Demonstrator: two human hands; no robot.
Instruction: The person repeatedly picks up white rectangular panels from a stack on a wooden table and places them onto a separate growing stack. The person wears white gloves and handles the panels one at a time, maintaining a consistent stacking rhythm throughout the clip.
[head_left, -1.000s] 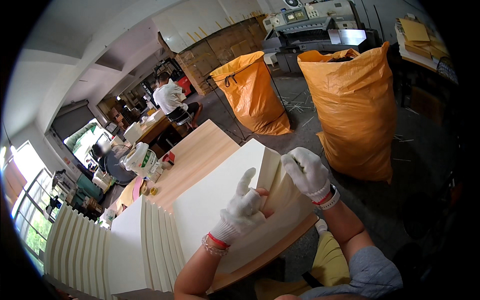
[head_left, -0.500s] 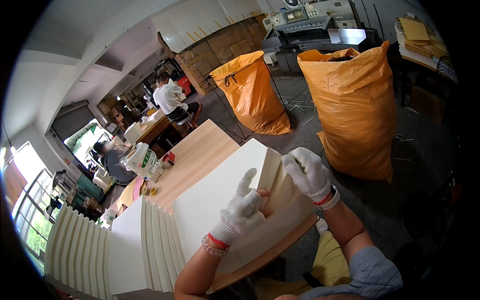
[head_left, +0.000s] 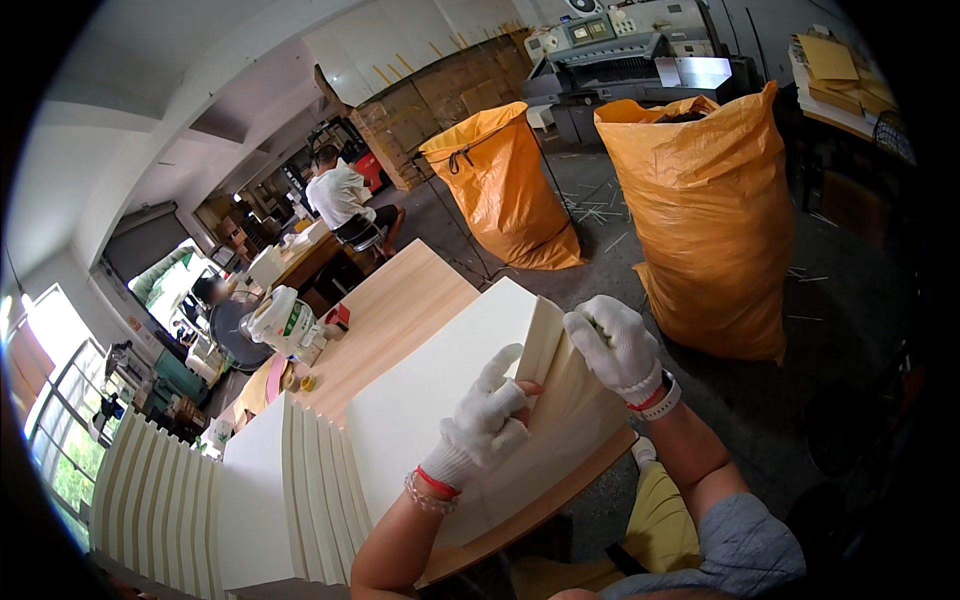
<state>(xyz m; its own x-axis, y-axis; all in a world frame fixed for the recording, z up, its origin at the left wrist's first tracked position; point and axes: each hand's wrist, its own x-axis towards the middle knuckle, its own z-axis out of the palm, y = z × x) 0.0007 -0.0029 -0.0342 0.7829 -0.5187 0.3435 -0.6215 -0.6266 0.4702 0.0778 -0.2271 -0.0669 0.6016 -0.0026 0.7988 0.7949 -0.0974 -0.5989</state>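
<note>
A white paper stack (head_left: pixel 440 375) lies on the desk (head_left: pixel 405 290). The left hand (head_left: pixel 487 412) rests on it, fingers loosely spread; the right hand (head_left: pixel 613 348) pinches its fanned edge. Right of the desk stand 2 orange sacks (head_left: pixel 700 230).

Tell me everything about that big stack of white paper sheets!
The stack of white, paper-like sheets looks smooth and plain. It lies on the light-brown wooden table, its right edge bent upward with layers showing. The white-gloved left hand touches that edge; the white-gloved right hand is at it too.
</note>
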